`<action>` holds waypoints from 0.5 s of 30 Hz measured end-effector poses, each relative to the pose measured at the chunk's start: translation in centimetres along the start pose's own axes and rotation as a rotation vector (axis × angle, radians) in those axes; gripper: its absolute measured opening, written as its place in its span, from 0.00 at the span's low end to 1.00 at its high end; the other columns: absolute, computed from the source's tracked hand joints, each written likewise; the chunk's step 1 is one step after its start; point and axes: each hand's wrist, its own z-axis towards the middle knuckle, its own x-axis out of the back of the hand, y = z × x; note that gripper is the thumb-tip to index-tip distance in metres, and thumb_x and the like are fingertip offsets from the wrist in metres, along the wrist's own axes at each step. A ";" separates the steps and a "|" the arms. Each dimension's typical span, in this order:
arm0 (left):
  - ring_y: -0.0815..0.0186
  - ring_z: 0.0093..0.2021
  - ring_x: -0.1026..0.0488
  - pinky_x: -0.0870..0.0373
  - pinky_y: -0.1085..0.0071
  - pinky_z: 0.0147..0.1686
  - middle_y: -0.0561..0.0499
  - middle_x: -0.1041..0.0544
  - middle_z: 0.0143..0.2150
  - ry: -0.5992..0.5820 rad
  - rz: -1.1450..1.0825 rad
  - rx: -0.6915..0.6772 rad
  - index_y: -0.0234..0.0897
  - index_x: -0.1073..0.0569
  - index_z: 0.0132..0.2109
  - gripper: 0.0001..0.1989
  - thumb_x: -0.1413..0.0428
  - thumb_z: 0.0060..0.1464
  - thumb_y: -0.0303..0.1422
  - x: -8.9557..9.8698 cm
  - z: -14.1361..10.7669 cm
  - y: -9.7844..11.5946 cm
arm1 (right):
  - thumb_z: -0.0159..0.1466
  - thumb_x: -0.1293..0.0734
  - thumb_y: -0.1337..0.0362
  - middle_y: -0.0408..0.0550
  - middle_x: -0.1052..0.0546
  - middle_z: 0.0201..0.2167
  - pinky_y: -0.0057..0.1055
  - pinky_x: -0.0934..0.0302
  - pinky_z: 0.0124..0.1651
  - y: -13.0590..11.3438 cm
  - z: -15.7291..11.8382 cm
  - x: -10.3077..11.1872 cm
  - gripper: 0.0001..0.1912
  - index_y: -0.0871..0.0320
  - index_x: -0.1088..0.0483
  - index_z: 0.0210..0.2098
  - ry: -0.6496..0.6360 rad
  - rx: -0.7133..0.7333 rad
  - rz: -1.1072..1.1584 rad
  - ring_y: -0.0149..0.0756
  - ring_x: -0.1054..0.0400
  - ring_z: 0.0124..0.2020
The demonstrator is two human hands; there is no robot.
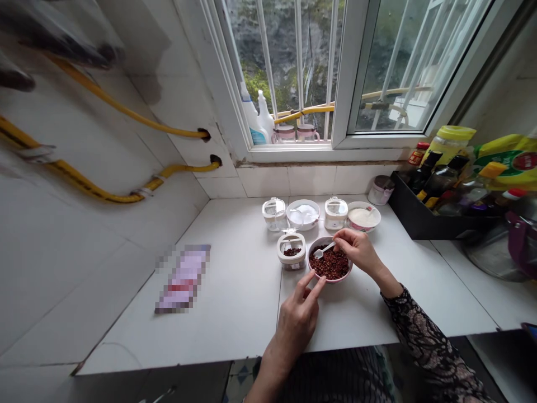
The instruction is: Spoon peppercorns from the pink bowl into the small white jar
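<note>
My right hand (pixel 357 250) pinches the handle of a small white spoon (pixel 323 251), whose head rests on reddish-brown peppercorns in a bowl (pixel 330 280). With two fingers spread, my left hand (pixel 298 313) touches the near left rim of that bowl and holds nothing. Just left of the bowl stands a clear jar (pixel 291 258) with its lid raised and some of the same peppercorns inside. Behind them are a bowl of white grains (pixel 303 215), another bowl of off-white grains (pixel 364 216) and two lidded jars, one at the left (pixel 274 212) and one between the bowls (pixel 336 212).
A black box (pixel 419 215) of bottles fills the back right, with a pot (pixel 495 254) nearer. A small jar (pixel 381 190) stands beside the box. A blurred purple packet (pixel 184 280) lies at the left. The window sill (pixel 293 154) bounds the counter's back.
</note>
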 end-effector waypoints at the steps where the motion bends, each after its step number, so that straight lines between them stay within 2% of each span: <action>1: 0.68 0.40 0.21 0.20 0.72 0.43 0.38 0.28 0.61 -0.001 -0.001 0.000 0.43 0.38 0.70 0.32 0.54 0.62 0.17 0.0 0.0 0.0 | 0.61 0.35 0.63 0.43 0.21 0.22 0.30 0.34 0.32 -0.1 0.0 0.1 0.07 0.56 0.26 0.29 -0.009 -0.004 0.008 0.34 0.28 0.24; 15: 0.67 0.41 0.21 0.20 0.72 0.42 0.39 0.29 0.61 -0.002 -0.009 0.003 0.44 0.38 0.69 0.31 0.54 0.62 0.18 0.2 0.0 0.0 | 0.60 0.33 0.59 0.43 0.22 0.20 0.29 0.35 0.29 -0.2 -0.1 0.3 0.08 0.57 0.26 0.29 -0.043 -0.071 0.094 0.34 0.29 0.23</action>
